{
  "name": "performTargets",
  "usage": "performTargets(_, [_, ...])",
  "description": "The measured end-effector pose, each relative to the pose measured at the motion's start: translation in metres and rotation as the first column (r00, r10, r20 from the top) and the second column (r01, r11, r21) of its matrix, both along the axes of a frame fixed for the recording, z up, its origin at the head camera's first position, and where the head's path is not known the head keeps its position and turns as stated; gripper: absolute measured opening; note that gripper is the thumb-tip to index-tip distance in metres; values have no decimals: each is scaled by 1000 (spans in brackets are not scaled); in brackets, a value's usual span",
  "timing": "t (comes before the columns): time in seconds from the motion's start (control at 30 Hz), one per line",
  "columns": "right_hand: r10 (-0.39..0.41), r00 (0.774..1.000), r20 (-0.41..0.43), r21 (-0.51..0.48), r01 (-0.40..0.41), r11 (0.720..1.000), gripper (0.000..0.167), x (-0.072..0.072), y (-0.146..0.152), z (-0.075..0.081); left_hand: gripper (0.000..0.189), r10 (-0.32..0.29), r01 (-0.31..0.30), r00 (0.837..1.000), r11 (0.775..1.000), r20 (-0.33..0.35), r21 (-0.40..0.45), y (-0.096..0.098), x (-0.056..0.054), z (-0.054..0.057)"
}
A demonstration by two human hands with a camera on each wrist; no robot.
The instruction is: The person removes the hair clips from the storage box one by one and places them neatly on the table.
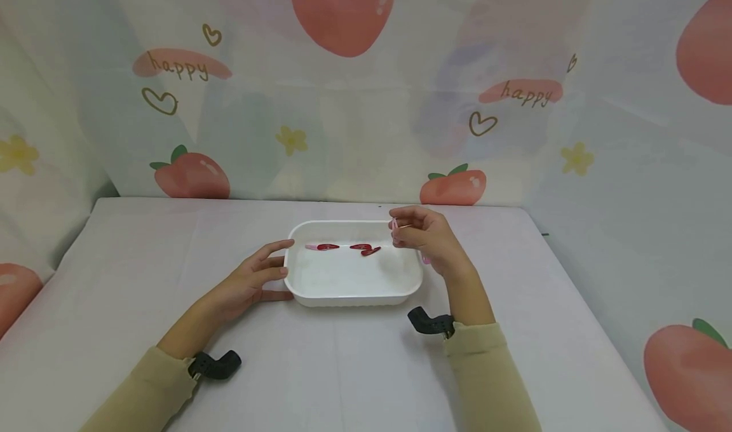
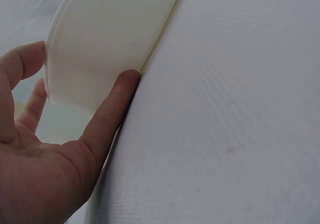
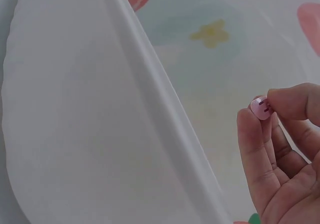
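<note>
A white tray (image 1: 354,286) sits on the table, with several small snap hair clips in it. Two red hair clips (image 1: 370,251) lie close together, and a red one (image 1: 328,247) lies to their left beside a pink hair clip (image 1: 311,248). My left hand (image 1: 251,283) rests against the tray's left end, its fingers spread and fairly straight. Above the tray's right rim, my right hand (image 1: 426,236) pinches a pink hair clip (image 3: 261,108) between thumb and fingertips. Another pink piece (image 1: 426,260) shows partly behind that hand, just off the tray's right side.
A white cloth covers the table (image 1: 229,229). Behind it hangs a printed curtain (image 1: 366,133) with peaches, flowers and hearts. Each wrist carries a black camera mount (image 1: 217,364).
</note>
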State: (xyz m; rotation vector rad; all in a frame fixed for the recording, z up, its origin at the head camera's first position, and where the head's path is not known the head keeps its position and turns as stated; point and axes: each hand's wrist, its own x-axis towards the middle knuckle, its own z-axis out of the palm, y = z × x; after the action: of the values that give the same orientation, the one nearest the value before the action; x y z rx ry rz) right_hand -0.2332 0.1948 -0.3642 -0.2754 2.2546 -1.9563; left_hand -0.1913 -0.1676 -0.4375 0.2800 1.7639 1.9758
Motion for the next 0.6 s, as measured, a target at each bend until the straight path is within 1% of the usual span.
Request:
performTargets(0.23, [-13, 1000, -23, -20, 12, 1000, 37, -1, 7, 0, 62, 0, 0, 1000, 1000, -2, -1, 0, 0, 0])
performTargets(0.3, [-26, 999, -19, -28, 25, 999, 36, -1, 9, 0, 62, -1, 1, 1000, 1000, -3, 1, 0, 1, 1])
performTargets(0.43, [-44, 999, -14, -16, 43, 999, 36, -2, 12, 0, 63, -2, 2, 1000, 1000, -3, 5, 0, 1, 1])
performTargets(0.6, [-51, 999, -15, -18, 50, 999, 35, -3, 15, 2, 64, -1, 1, 1000, 1000, -4, 4, 0, 0, 1])
